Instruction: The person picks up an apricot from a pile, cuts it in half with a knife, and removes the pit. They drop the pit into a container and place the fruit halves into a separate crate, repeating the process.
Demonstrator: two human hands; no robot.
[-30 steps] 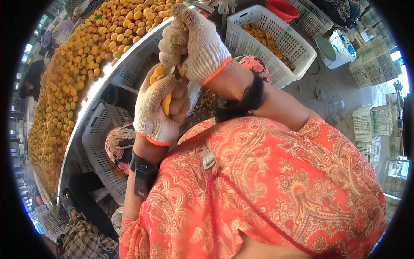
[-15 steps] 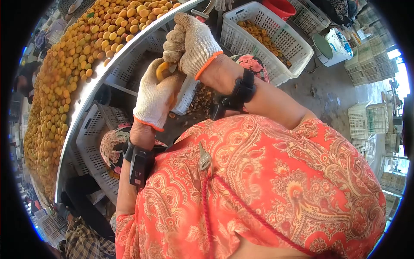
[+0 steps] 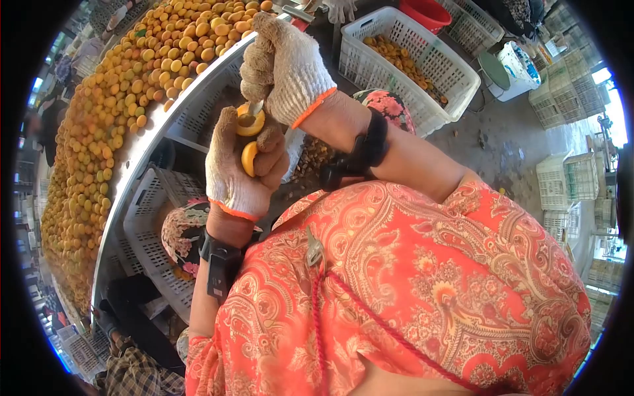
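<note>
My left hand (image 3: 241,158), in a white knit glove with an orange cuff, is closed around a cut apricot. One apricot half (image 3: 251,125) sits cut side up at the fingertips, with a brown centre. Lower in the same palm lies the other apricot half (image 3: 249,158). My right hand (image 3: 287,69), gloved alike, is curled in a fist just above. From under this fist a small metal blade (image 3: 255,107) reaches down to the upper half; the fingers hide its handle.
A heap of whole apricots (image 3: 86,171) covers the metal-rimmed table (image 3: 142,142) at left. A white crate (image 3: 356,59) with apricot halves stands at upper right, near a red basin (image 3: 426,13). Another crate (image 3: 142,211) sits below the table rim. Co-workers are at the left edge.
The apricot has come apart into two halves in my left hand, which has turned to show the cut faces. My right hand has shifted slightly up and left with the blade.
</note>
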